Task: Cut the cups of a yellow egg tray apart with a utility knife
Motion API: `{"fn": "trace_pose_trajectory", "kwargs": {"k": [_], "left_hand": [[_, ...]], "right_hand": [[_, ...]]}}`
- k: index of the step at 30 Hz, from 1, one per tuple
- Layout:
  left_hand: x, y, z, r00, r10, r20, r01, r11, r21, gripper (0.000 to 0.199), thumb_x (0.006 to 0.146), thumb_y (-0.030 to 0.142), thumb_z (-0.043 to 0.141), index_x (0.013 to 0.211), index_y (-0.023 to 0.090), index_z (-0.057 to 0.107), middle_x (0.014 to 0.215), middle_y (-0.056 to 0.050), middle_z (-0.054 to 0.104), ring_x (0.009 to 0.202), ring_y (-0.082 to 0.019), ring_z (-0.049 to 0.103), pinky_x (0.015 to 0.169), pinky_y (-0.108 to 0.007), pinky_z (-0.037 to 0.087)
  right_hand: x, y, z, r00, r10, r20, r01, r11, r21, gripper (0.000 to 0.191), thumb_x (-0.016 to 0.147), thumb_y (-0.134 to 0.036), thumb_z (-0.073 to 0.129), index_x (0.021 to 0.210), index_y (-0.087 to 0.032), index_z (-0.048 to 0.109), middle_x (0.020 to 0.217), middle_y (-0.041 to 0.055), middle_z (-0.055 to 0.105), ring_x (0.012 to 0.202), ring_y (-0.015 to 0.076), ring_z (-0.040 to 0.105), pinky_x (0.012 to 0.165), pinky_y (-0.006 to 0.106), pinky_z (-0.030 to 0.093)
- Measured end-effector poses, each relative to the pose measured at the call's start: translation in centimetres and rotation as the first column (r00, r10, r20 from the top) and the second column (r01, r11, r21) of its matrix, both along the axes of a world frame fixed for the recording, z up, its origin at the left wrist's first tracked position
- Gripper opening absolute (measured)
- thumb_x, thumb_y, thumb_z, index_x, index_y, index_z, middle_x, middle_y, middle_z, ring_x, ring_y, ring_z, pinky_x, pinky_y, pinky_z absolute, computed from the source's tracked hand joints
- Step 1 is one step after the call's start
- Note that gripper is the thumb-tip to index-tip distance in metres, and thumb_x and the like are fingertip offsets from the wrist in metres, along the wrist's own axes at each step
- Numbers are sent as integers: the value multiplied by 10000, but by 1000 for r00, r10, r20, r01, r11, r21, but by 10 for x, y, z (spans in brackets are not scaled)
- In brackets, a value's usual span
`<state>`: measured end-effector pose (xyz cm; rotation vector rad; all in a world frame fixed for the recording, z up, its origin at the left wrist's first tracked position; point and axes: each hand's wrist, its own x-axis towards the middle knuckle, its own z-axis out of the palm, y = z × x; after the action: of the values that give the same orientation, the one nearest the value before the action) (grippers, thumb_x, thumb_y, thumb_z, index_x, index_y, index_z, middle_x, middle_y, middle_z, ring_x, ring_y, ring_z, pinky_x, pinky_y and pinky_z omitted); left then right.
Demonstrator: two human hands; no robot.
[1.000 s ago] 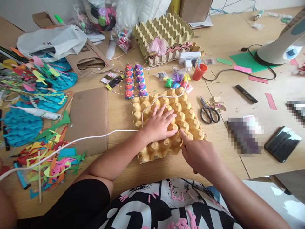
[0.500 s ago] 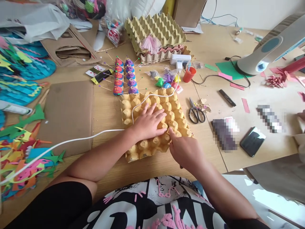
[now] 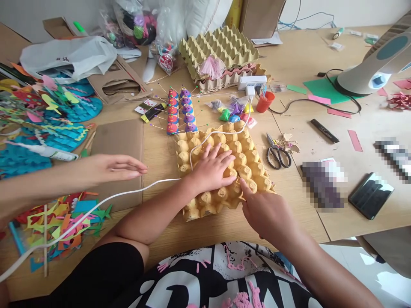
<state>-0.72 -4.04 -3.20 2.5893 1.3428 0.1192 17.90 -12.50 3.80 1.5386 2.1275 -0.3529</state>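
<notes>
A yellow cardboard egg tray (image 3: 205, 207) lies upside down before me, its rounded bumps upward. My left hand (image 3: 212, 170) rests flat on the middle of it, fingers spread and holding nothing. At the tray's right front part is my right hand (image 3: 268, 211), its index finger stretched forward against the bumps and its other fingers curled under. A thin dark tip shows by that fingertip; what the curled fingers hold is hidden. A white cable (image 3: 212, 133) runs across the tray and under my left forearm.
Another person's hand (image 3: 122, 167) reaches in from the left over a cardboard sheet (image 3: 117, 141). Scissors (image 3: 278, 153) lie right of the tray. Behind it stand painted egg-cup figures (image 3: 172, 112), a red cup (image 3: 265, 102) and stacked egg trays (image 3: 221, 47). Paper scraps (image 3: 64, 218) lie left.
Another person's hand has come into view from the left. The view has shifted left, so things appear further right. My hands keep nearly the same places on the tray.
</notes>
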Motion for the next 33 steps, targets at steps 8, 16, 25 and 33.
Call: {"fn": "trace_pose_trajectory", "kwargs": {"k": [8, 16, 25, 33], "left_hand": [[0, 1, 0, 1000, -7, -1, 7, 1000, 9, 682, 1009, 603, 536, 1581, 232, 515, 1713, -71, 441, 1652, -414, 214, 1356, -650, 84], [-2, 1, -2, 1000, -29, 1, 29, 999, 20, 695, 1007, 611, 545, 1584, 226, 509, 1713, -69, 440, 1652, -419, 209, 1358, -649, 92], [-1, -1, -3, 1000, -13, 12, 12, 999, 45, 685, 1006, 613, 546, 1564, 215, 538, 1705, -64, 453, 1646, -421, 228, 1351, -670, 108], [0, 1, 0, 1000, -10, -20, 10, 1000, -2, 725, 1017, 634, 506, 1594, 194, 506, 1723, -69, 423, 1655, -425, 191, 1362, -649, 74]], "right_hand": [[-4, 7, -2, 1000, -14, -14, 14, 1000, -1, 660, 1061, -241, 376, 1701, -85, 330, 812, 99, 802, 721, 256, 767, 564, 346, 474], [0, 0, -3, 1000, 9, -8, -9, 999, 31, 646, 1069, -261, 412, 1690, -91, 360, 807, 98, 805, 734, 241, 772, 564, 311, 444], [-1, -1, -5, 1000, 4, -2, -4, 999, 41, 651, 1060, -232, 405, 1692, -84, 350, 810, 113, 802, 708, 238, 766, 551, 315, 451], [-4, 7, -2, 1000, 3, 10, -2, 1000, -18, 681, 1054, -250, 446, 1706, -107, 316, 800, 90, 799, 700, 243, 759, 541, 318, 454]]}}
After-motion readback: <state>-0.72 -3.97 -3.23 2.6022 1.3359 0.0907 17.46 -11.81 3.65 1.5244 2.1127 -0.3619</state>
